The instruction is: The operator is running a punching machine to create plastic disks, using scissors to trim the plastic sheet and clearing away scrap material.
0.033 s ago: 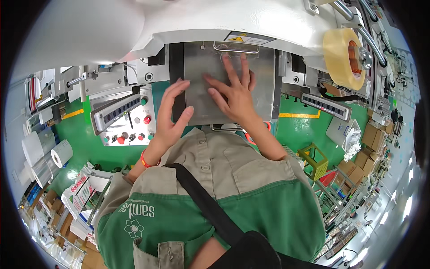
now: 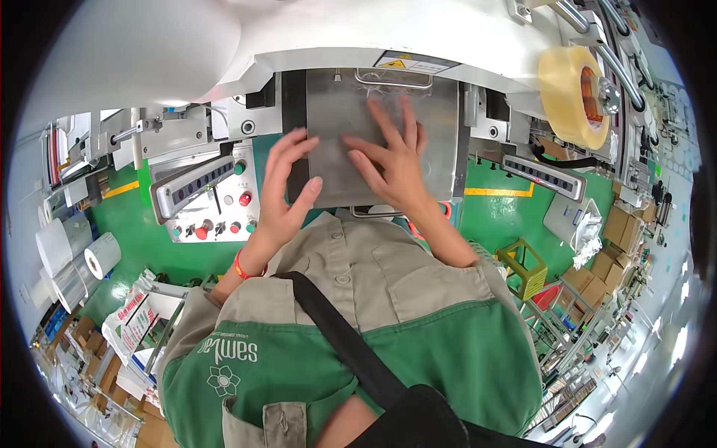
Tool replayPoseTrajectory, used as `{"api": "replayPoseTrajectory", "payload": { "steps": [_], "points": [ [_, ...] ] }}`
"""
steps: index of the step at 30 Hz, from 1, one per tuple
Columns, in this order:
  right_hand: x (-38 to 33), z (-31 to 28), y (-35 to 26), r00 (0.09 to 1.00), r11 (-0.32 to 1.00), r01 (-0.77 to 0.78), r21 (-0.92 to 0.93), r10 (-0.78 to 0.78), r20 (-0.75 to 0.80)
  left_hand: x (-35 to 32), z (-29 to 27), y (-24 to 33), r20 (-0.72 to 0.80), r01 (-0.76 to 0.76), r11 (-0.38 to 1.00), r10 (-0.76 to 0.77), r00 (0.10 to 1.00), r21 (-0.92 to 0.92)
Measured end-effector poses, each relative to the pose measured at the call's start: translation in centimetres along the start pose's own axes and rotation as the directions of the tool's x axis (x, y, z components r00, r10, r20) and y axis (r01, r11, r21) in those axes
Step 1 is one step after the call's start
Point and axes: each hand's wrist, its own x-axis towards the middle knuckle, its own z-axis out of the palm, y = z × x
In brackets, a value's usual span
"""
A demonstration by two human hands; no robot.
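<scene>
A flat grey metal plate (image 2: 343, 160) with a wire handle (image 2: 396, 80) at its far edge lies in front of me. Over it my right hand (image 2: 392, 157) is spread, its fingers pointing away from me toward that handle and slightly blurred. By the fingertips there is a clear, shiny patch on the plate, too faint to name. At the plate's left edge my left hand (image 2: 287, 179) is held with thumb and fingers apart and nothing between them. Whether either hand touches the metal, I cannot tell.
White machine housing (image 2: 321, 48) overhangs the plate's far side. A roll of clear yellowish tape (image 2: 571, 97) hangs at the right. A control panel (image 2: 216, 201) with red and green buttons stands at the left. Red-handled scissors (image 2: 412, 228), partly hidden, lie near my right forearm.
My right hand has drawn back slightly toward me over the plate. The left hand has barely moved.
</scene>
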Motion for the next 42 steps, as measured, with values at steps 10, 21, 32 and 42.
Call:
{"api": "replayPoseTrajectory", "payload": {
  "steps": [10, 21, 32, 42],
  "points": [
    [-2.6, -1.5, -2.4, 0.96, 0.533, -0.231, 0.814, 0.258, 0.104, -0.9, 2.0, 1.1, 0.148, 0.086, 0.893, -0.022, 0.989, -0.442],
    [-2.9, -3.3, -4.3, 0.951, 0.555, -0.184, 0.811, 0.309, 0.005, -2.7, 2.0, 1.7, 0.132, 0.024, 0.917, 0.031, 0.991, -0.397],
    [-4.3, -4.4, -5.4, 0.98, 0.677, -0.175, 0.715, 0.189, 0.06, -4.1, 1.8, 1.9, 0.056, -0.079, 0.994, 0.083, 0.995, -0.077],
    [-1.0, -0.8, -0.5, 0.889, 0.675, -0.346, 0.652, 0.458, -0.002, -3.6, 0.4, 0.8, -0.012, -0.033, 0.995, 0.034, 0.999, 0.09]
  ]
}}
